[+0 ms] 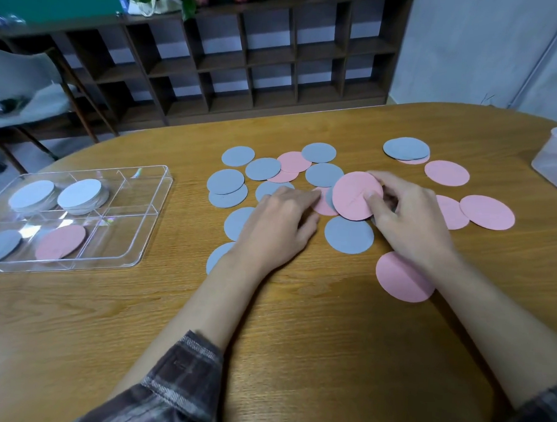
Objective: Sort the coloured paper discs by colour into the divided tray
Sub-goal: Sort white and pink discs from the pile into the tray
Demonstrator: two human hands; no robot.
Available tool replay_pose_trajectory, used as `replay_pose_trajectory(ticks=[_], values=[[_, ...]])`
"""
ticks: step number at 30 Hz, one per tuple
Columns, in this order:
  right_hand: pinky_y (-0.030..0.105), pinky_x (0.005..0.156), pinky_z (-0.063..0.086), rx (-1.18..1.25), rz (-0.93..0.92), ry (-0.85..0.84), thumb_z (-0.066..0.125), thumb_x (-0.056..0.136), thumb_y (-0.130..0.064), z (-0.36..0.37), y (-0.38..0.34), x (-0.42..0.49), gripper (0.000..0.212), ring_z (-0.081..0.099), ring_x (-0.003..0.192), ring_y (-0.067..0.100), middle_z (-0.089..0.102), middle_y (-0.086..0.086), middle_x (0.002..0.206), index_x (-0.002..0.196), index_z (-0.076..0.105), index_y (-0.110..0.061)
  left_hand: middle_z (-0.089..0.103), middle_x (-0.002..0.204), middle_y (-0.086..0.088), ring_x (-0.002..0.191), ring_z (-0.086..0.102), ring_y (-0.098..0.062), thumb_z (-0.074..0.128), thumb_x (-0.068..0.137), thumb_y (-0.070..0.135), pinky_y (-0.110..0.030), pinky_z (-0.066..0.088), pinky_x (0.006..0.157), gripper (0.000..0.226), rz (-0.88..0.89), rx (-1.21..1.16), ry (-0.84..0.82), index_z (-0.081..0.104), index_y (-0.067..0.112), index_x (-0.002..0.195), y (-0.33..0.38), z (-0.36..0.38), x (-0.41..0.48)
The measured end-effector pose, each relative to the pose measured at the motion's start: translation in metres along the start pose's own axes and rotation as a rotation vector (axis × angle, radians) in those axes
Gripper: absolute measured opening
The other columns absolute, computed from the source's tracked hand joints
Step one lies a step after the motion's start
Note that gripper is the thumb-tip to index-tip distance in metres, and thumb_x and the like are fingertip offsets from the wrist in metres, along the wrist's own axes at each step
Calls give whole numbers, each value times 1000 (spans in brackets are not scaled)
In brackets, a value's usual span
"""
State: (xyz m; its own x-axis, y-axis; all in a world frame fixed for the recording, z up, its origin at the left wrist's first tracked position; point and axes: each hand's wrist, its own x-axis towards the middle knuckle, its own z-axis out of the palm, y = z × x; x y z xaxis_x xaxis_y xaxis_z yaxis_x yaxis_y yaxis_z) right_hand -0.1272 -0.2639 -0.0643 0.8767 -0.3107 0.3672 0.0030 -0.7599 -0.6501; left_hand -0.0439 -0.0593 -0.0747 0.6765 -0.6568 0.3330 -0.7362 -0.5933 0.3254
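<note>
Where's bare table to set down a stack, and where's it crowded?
Free: the strip between the tray and the scattered discs; the table's near edge between the forearms. Crowded: mid-table, around the left hand and the right hand holding a pink disc.

Person's wearing a dark plaid shirt, brownish-grey with paler stripes crossing it. The left sleeve (174, 381) is ending partway up the forearm, the right sleeve (546, 410) is just peeking in at the corner. Left hand (280, 223) and right hand (410, 223) are going bare.
</note>
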Motion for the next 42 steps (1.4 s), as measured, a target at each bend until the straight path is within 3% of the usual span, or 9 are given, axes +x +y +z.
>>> replay_pose_trajectory(ticks=[6,10,14,18,21,24,30,36,42], values=[[3,63,38,30,-20,9,58,100,-17,-1,-1,-1,32,60,79,5,71,-4,94,131,66,-20,65,105,5,105,59,-18,76,84,57,-40,51,82,53,-88,-41,25,74,22,124,-2,-10,-3],[5,62,37,60,-19,16,57,100,-16,0,-2,-1,31,59,76,0,68,-12,87,128,68,-24,63,109,6,110,57,-16,79,83,54,-36,50,82,48,-116,-80,30,78,21,117,-1,-8,-2],[5,63,38,63,-17,22,57,100,-15,-2,-3,-2,33,58,77,-2,68,-11,92,130,68,-23,70,105,8,107,60,-17,82,82,49,-42,52,84,33,-104,-125,48,70,19,90,-3,-5,-3],[4,63,38,66,-15,30,57,100,-14,-2,-4,-3,33,59,79,0,70,-10,95,129,68,-23,71,95,7,97,61,-17,75,85,56,-44,53,78,34,-100,-98,19,65,24,93,-5,-6,-2],[11,64,42,89,-11,39,58,99,-16,-2,-4,-2,33,62,77,10,70,-10,89,128,68,-26,67,88,6,88,61,-19,54,93,64,-44,53,72,38,-49,-45,24,65,28,100,-4,-7,-4],[26,69,51,127,-9,62,58,99,-18,-3,-4,-2,32,66,78,18,71,-9,86,128,68,-29,63,80,-1,80,61,-25,32,102,58,-46,52,66,46,-16,0,86,65,26,105,-3,-10,-7],[4,70,42,163,16,46,58,101,-21,-1,-3,-2,39,64,81,3,62,-29,83,139,63,-28,60,83,-4,77,56,-26,33,107,43,-43,48,63,39,-30,-4,219,59,15,102,4,-15,-11],[38,76,54,212,-38,-16,55,104,-21,0,-8,-5,38,65,74,20,69,-6,73,139,63,-32,53,76,7,68,44,-12,50,108,20,-28,33,64,19,-58,-153,347,61,8,99,5,-15,-10],[13,73,48,345,-20,-123,48,106,-10,5,-12,-7,40,63,71,10,69,0,75,135,66,-30,63,67,8,65,60,-13,64,99,18,-24,49,62,8,-174,-374,346,71,16,103,15,-9,-10]])
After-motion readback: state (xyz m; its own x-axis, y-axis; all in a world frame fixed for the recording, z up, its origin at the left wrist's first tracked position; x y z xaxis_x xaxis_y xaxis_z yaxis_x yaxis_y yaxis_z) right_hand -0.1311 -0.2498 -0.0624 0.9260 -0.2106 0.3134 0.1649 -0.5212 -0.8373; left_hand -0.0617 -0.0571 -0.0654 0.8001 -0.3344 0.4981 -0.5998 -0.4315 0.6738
